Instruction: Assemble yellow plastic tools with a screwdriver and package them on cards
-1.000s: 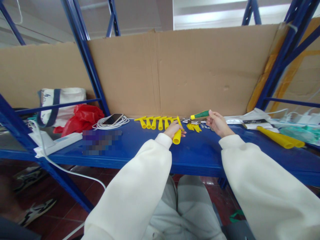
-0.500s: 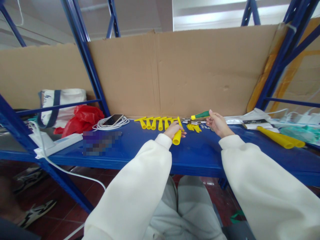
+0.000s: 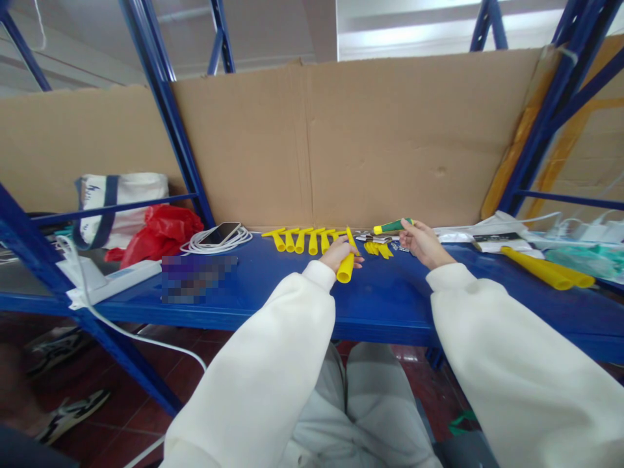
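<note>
My left hand [image 3: 340, 253] is closed around a yellow tapered tube [image 3: 345, 268], its wide hollow end facing me and its narrow end pointing away. To the right, my right hand [image 3: 423, 243] pinches a slim green-and-yellow tool [image 3: 390, 227] by its green end, holding it above the shelf. The yellow end points left, toward the tube; the tool's exact kind is unclear. Left of my left hand stretches a row of several similar yellow tubes [image 3: 299, 243] with thin yellow pieces across their far ends. Small flat yellow pieces [image 3: 378, 249] lie between my hands.
The blue shelf [image 3: 273, 296] has a cardboard backing [image 3: 390, 143]. On the left are a phone [image 3: 221, 233], coiled white cable [image 3: 195, 246], a power strip [image 3: 124, 281] and a red bag [image 3: 163, 231]. Larger yellow tubes [image 3: 541, 268] lie at the right.
The fingers of my right hand have shifted slightly left along the green-and-yellow tool, covering more of its green end. My left hand and its tube look unmoved.
</note>
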`<state>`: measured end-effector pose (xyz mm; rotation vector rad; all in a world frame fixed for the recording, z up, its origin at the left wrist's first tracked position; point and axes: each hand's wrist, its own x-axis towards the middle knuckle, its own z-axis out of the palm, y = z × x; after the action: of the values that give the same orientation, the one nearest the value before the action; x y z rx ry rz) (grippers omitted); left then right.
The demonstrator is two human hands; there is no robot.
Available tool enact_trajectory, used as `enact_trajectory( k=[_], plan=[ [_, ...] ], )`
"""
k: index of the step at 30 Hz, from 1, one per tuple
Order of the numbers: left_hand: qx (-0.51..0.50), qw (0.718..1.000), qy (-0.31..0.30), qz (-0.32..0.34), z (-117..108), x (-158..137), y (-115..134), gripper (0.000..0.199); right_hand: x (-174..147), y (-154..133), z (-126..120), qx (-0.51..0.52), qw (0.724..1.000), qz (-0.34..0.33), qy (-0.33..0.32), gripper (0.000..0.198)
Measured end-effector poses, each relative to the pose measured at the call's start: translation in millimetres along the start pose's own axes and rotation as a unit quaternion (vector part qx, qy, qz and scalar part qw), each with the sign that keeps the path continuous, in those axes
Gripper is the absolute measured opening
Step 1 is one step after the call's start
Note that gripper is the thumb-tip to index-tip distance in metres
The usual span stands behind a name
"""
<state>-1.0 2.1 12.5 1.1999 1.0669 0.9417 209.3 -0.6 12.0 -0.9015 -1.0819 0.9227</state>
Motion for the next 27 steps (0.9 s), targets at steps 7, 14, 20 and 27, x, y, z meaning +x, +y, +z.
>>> enact_trajectory(
  k=[7,14,20,27],
  plan=[
    [-0.029,0.999,0.013,0.002,4.3,-3.9,0.7,0.070,1.3,-2.3,1.4,0.016,0.999,-0.002,0.030,0.041],
    [-0.061,0.995,0.067,0.033,3.0,-2.2,0.0,0.069,6.5,1.0,-3.7,0.014,0.997,-0.027,0.070,0.043],
    [-0.048,0.994,0.080,0.048,4.3,-3.4,-0.3,0.066,3.2,2.1,-0.3,0.002,0.999,-0.003,0.044,0.043],
    [-0.041,0.995,0.070,0.064,1.2,-0.5,-0.3,0.043,-3.8,-0.1,2.9,-0.072,0.993,0.086,-0.021,0.035]
  ],
)
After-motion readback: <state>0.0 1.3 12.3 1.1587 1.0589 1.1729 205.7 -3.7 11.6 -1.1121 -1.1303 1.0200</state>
